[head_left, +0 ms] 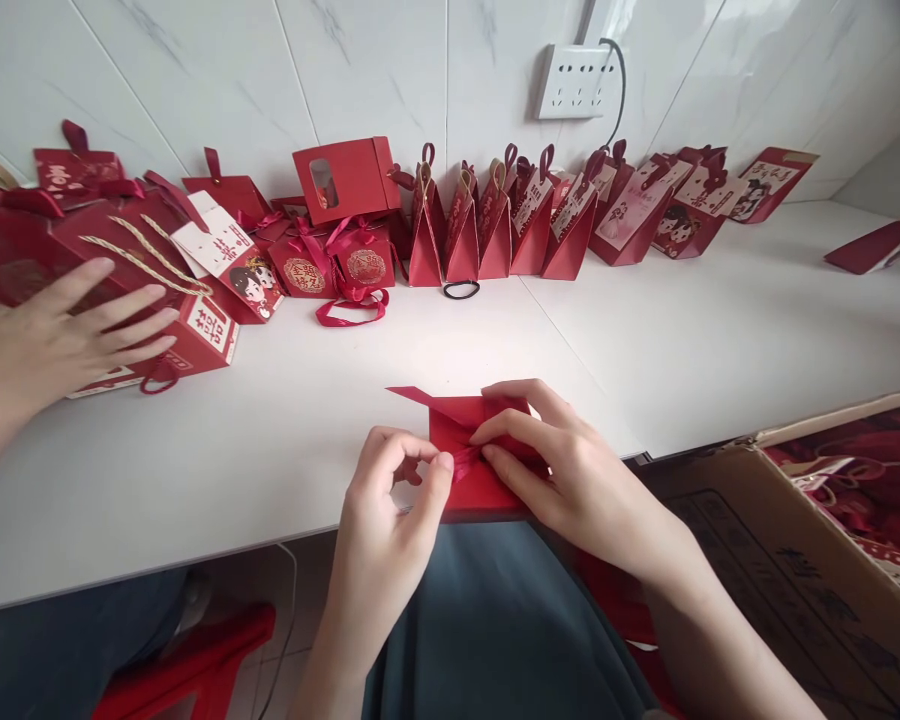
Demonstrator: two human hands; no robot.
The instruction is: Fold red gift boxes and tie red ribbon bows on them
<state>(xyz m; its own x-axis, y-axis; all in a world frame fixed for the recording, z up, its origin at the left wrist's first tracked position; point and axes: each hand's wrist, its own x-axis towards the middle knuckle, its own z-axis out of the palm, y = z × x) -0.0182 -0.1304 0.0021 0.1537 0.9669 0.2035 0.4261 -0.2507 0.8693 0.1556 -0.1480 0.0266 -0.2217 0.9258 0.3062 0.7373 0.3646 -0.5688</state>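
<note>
In front of me at the counter's near edge lies a red gift box (487, 500) with a dark red ribbon (465, 463) gathered over its top. One ribbon tail sticks out to the upper left. My left hand (401, 490) pinches the ribbon between thumb and forefinger at the box's left side. From the right, my right hand (544, 450) has thumb and fingers closed on the ribbon near the middle, its palm covering the right part of the box. The exact shape of the ribbon between the fingertips is partly hidden.
Finished-looking red gift boxes (495, 235) with ribbon loops line the wall. Another person's hand (67, 330) rests on a red bag at left. A black hair tie (461, 290) lies on the white counter (292, 440). At right stands an open cardboard box (750, 540) holding red items.
</note>
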